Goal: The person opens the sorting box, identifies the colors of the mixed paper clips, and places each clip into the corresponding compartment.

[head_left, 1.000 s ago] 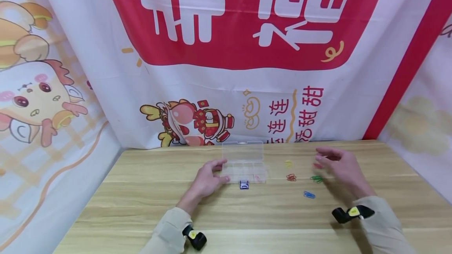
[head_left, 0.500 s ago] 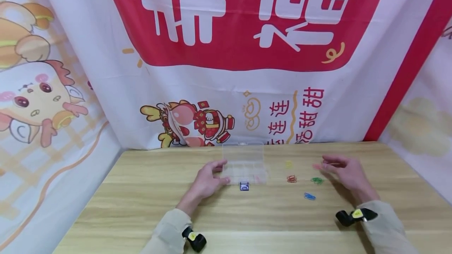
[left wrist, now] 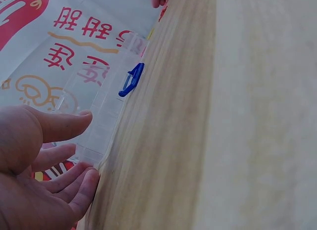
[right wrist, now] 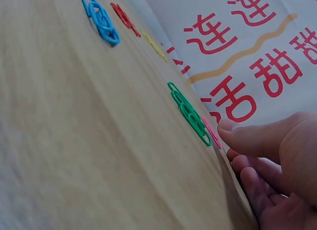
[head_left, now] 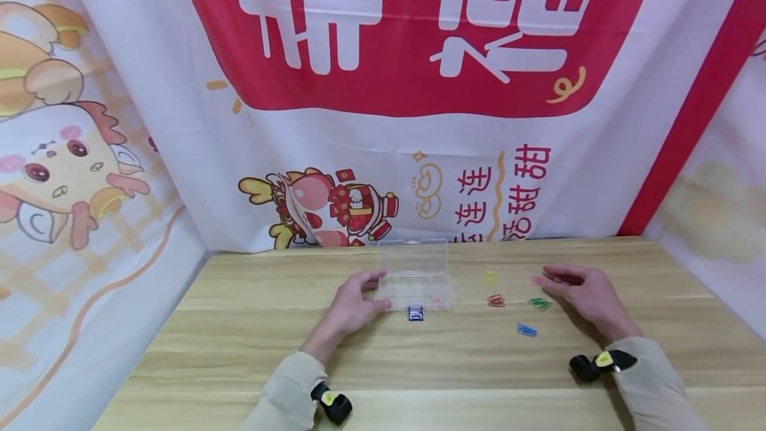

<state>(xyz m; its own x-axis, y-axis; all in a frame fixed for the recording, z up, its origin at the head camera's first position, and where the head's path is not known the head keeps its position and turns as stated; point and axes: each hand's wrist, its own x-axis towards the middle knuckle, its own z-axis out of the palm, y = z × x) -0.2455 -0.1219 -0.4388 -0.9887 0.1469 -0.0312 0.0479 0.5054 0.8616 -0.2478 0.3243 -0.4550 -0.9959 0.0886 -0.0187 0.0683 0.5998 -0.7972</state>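
Observation:
A clear plastic compartment box (head_left: 413, 283) stands with its lid raised near the back of the table. My left hand (head_left: 352, 303) holds its left end, thumb at the front corner and fingers along the side. Something pink shows in the front right compartment. My right hand (head_left: 583, 294) is low over the table, thumb and fingertips right at the pink paper clips (head_left: 536, 281). In the right wrist view a gap shows between thumb and fingers, and the pink clips (right wrist: 212, 132) lie just beyond the thumb tip. Green paper clips (right wrist: 189, 114) lie beside them.
Red paper clips (head_left: 495, 300), yellow paper clips (head_left: 491, 277) and blue paper clips (head_left: 526, 330) lie in small groups between the box and my right hand. A blue latch (head_left: 415, 313) sticks out at the box's front. A printed cloth (head_left: 359, 138) hangs behind the table.
My right hand has lowered and shifted slightly right, then come in to the pink paper clips. My left hand and the box have kept their place.

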